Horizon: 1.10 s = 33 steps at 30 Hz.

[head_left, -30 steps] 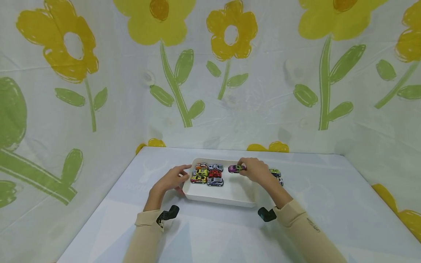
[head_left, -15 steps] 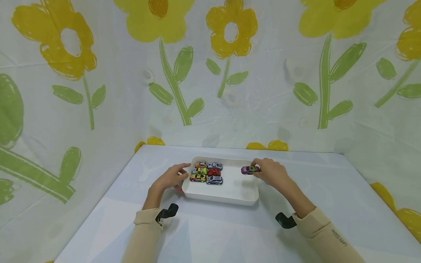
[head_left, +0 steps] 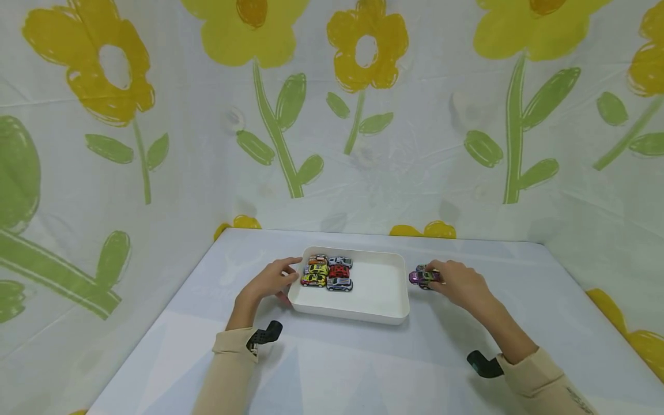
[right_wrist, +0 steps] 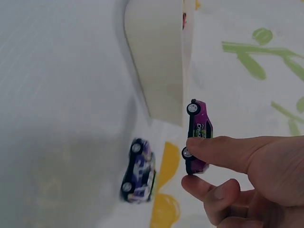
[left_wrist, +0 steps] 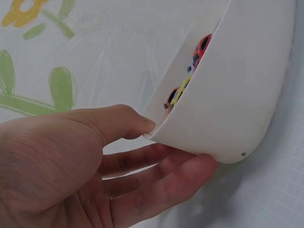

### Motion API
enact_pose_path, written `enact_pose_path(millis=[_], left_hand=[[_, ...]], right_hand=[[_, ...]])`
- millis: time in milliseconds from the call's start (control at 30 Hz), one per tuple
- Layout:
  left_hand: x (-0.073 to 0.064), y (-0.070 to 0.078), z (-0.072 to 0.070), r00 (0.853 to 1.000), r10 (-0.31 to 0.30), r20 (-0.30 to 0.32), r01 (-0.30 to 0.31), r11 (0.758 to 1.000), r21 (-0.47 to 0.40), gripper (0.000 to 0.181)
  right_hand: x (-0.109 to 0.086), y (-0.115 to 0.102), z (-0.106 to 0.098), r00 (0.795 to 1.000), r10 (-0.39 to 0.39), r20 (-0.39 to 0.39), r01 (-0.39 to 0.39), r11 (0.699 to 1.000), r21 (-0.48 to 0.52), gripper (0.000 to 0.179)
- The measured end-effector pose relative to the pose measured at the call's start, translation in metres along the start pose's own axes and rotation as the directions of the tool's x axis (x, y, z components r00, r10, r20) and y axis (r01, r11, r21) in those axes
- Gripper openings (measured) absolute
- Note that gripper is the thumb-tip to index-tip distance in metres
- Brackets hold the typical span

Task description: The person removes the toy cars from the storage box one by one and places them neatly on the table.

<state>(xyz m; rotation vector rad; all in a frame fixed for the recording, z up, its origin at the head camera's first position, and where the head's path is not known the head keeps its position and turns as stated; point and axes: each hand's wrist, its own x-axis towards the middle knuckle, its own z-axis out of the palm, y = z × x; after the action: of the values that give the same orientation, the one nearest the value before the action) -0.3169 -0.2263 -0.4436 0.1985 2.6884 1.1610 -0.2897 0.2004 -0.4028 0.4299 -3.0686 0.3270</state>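
My left hand (head_left: 270, 280) holds the left end of a white tray (head_left: 373, 291); in the left wrist view the thumb sits on its rim and the fingers lie against the outer wall. Between thumb and fingers, my right hand (head_left: 463, 283) pinches a purple toy car (right_wrist: 203, 123) with green markings, just outside the tray's right end. Below it, a dark blue and white toy car (right_wrist: 139, 172) stands on the table, mostly hidden behind the held car in the head view. Inside the tray, toy cars fill the left part in two columns, among them a red car (head_left: 339, 271).
More cars in the tray include a yellow car (head_left: 316, 270) and a grey-blue car (head_left: 339, 284). The pale table (head_left: 332, 357) extends around the tray. A flower-printed sheet (head_left: 415, 144) hangs behind and at both sides.
My right hand has carried the purple toy car rightward, from over the tray to beyond its right end. My left hand stays at the tray's left end.
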Motion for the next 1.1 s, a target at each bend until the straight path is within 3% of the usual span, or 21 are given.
enact_pose_path(millis=[433,1100], left_hand=[[-0.001,0.000,0.002,1.000,0.005,0.001,-0.005,1.000,-0.014,0.052],[0.001,-0.002,0.000,1.000,-0.010,0.010,0.010,1.000,-0.028,0.052]], right_hand=[[-0.011,0.026,0.018,0.999,0.016,0.049,-0.018,0.999,0.041,0.037],[-0.015,0.031,0.026,0.994,0.043,0.095,-0.049,0.997,0.058,0.033]])
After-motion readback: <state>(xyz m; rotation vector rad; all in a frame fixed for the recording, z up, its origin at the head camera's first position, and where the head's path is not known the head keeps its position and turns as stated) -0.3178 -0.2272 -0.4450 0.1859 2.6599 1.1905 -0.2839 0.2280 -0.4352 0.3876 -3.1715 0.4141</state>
